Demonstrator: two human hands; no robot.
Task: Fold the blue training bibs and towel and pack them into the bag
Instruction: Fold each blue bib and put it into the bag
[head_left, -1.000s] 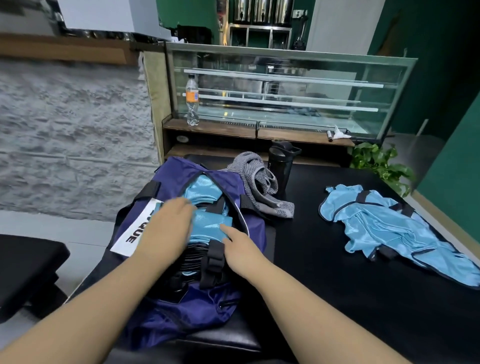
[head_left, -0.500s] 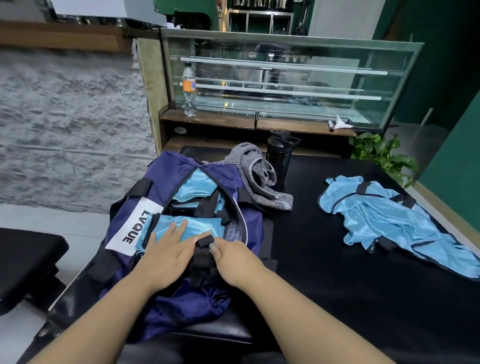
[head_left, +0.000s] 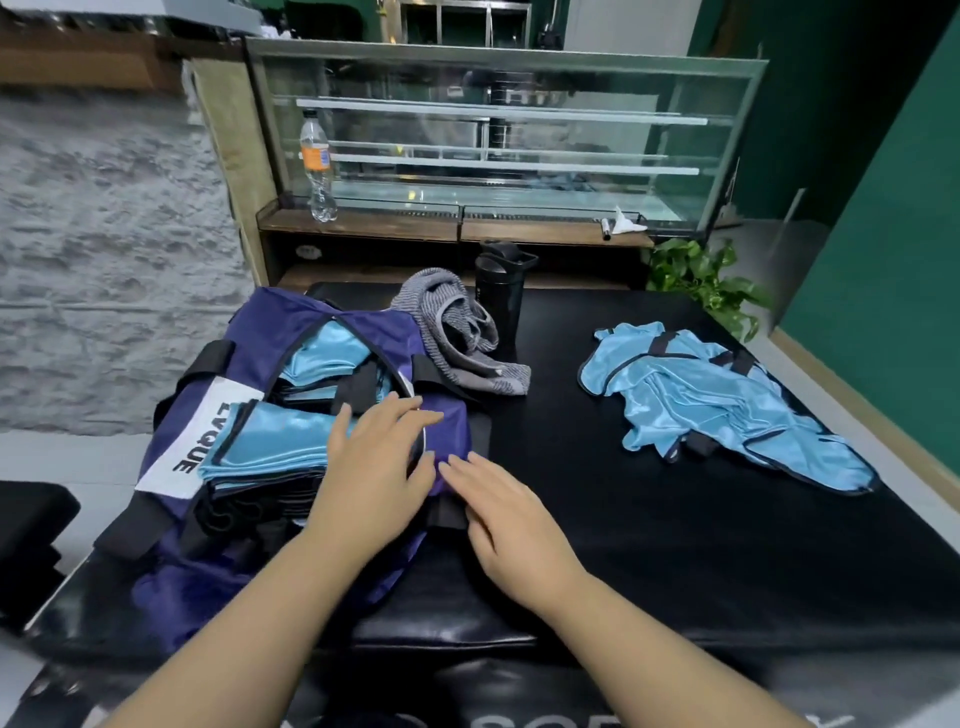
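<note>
A purple duffel bag (head_left: 260, 332) with a white label lies open on the left of the black table (head_left: 649, 545). Folded blue bibs (head_left: 280, 441) are stacked inside it, with more blue fabric further back. My left hand (head_left: 371, 467) lies flat, fingers straight, over the bag's opening and right flap. My right hand (head_left: 509, 514) rests open on the bag's near right edge, fingertips touching the purple fabric. A loose pile of unfolded blue bibs (head_left: 711, 405) lies at the right. A grey towel (head_left: 457, 332) lies crumpled behind the bag.
A black shaker bottle (head_left: 498, 291) stands behind the towel. A glass display case (head_left: 493, 140) with a plastic bottle (head_left: 317, 166) on its wooden ledge stands at the back. A green plant (head_left: 701, 280) sits at the far right corner. A black seat (head_left: 31, 525) is at the left.
My left hand has slid right, off the folded bibs and onto the bag's right flap. My right hand has let go of the black strap and now lies flat at the bag's edge.
</note>
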